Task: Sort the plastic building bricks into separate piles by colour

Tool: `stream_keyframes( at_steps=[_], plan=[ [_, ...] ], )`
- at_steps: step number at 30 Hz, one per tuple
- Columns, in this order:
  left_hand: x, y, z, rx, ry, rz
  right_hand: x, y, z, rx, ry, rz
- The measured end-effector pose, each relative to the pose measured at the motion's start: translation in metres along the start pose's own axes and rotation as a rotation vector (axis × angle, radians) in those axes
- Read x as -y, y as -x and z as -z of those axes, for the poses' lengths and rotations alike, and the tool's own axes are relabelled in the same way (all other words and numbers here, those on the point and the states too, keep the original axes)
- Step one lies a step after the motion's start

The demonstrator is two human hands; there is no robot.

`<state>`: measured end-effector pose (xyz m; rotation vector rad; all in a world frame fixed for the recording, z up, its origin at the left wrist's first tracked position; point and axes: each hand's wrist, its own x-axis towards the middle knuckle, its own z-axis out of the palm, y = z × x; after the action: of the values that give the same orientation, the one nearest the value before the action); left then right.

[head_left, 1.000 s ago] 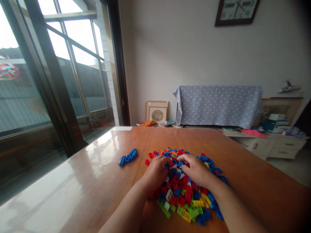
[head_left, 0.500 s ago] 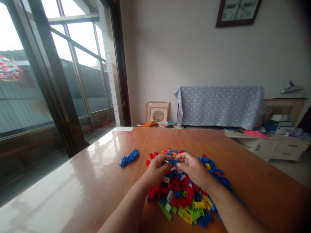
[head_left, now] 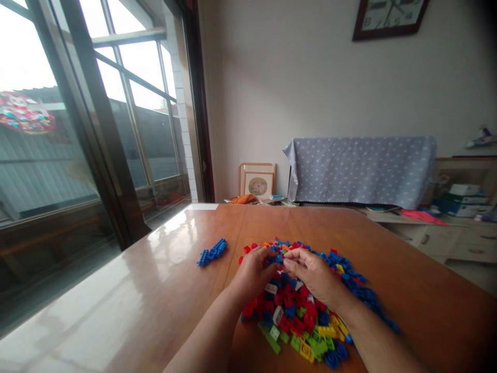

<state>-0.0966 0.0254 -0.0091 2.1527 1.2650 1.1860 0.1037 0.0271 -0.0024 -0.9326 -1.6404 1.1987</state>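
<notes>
Above a heap of coloured toy building bricks (head_left: pixel 291 300), my two hands meet fingertip to fingertip. My left hand (head_left: pixel 254 272) is closed, its thumb and fingers pinching a small blue building brick (head_left: pixel 277 258). From the other side my right hand (head_left: pixel 312 272) is closed too, with its thumb and index finger at the same blue piece. The fingers hide much of it, so I cannot tell whether it is one brick or several joined. To the left, apart from the heap, lies a joined group of blue bricks (head_left: pixel 212 253).
The heap spreads over the brown table (head_left: pixel 182 311), with a trail of blue bricks (head_left: pixel 365 292) along its right side. Beyond the table stand a cloth-covered object (head_left: pixel 361 171), a framed picture (head_left: pixel 257 184) and a low cabinet (head_left: pixel 454 238). Glass doors (head_left: pixel 147 119) are at the left.
My view has turned slightly left, so everything sits a little further right. My fingers have drawn a bit closer together around the blue brick, which shows less now.
</notes>
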Motion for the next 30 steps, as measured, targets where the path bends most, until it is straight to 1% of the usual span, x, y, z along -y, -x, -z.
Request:
stream_keyframes(
  at_steps=[3, 5, 7, 10, 13, 18, 21, 26, 30],
  plan=[
    [0.019, -0.003, 0.012, -0.119, -0.174, 0.116, 0.002, -0.001, 0.004, -0.056, 0.019, -0.020],
    [0.036, -0.004, 0.023, -0.206, -0.315, 0.240, 0.003, -0.002, 0.007, -0.077, 0.036, -0.044],
    [0.052, -0.003, 0.034, -0.261, -0.435, 0.408, 0.003, -0.002, 0.009, -0.079, 0.048, -0.050],
    [0.072, 0.001, 0.046, -0.311, -0.489, 0.543, 0.002, -0.002, 0.010, -0.066, 0.052, -0.031],
    [0.081, 0.005, 0.052, -0.336, -0.510, 0.623, 0.001, -0.002, 0.010, -0.064, 0.051, -0.021],
    [0.085, 0.004, 0.053, -0.405, -0.509, 0.676, 0.000, -0.002, 0.014, -0.094, 0.054, -0.010],
    [0.083, -0.001, 0.049, -0.422, -0.480, 0.659, 0.000, -0.003, 0.016, -0.115, 0.065, -0.006],
    [0.077, -0.005, 0.033, -0.327, -0.369, 0.573, 0.000, -0.004, 0.018, -0.128, 0.065, -0.023],
    [0.075, -0.003, 0.023, -0.248, -0.304, 0.572, 0.003, -0.003, 0.017, -0.139, 0.068, -0.029]
  ],
)
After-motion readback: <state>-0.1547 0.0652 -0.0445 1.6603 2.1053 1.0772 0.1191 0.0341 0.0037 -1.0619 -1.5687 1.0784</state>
